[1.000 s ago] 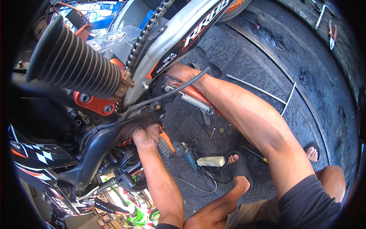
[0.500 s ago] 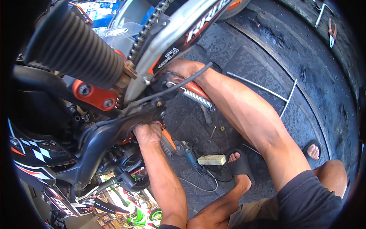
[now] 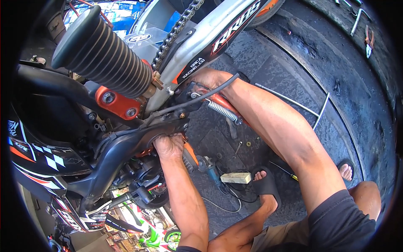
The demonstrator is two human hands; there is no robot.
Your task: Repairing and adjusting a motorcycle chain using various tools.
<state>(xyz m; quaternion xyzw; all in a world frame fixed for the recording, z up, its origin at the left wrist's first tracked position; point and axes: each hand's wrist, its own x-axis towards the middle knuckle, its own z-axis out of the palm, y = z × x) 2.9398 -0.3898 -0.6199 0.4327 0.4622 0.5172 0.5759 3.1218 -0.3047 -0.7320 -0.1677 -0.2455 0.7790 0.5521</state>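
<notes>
My left hand (image 3: 168, 147) reaches up beneath the black frame (image 3: 121, 149) of a motorbike, beside an orange part, its visible fingers curled round something I cannot make out. My right hand (image 3: 210, 80) reaches behind the silver swingarm (image 3: 172, 92), with its fingers hidden. Next to that wrist are a red stand (image 3: 222, 103) with a coil spring (image 3: 222, 111) and a black hose (image 3: 197, 101). Above both hands are a ribbed rubber footrest or boot (image 3: 109, 54), a chain (image 3: 172, 42) and a red bracket (image 3: 117, 103).
An angle grinder (image 3: 210, 172) with cord, a pale block (image 3: 235, 177), a small wrench (image 3: 237, 149) and a screwdriver (image 3: 294, 176) lie on the dark floor. A T-handle tool (image 3: 319, 113) lies right of my arm, pliers (image 3: 369, 42) at upper right. Feet in black sandals (image 3: 264, 189) are below.
The bike and floor sit slightly further right in the picture than a second ago, as if the view has shifted. Both my hands remain at about the same spots on the bike.
</notes>
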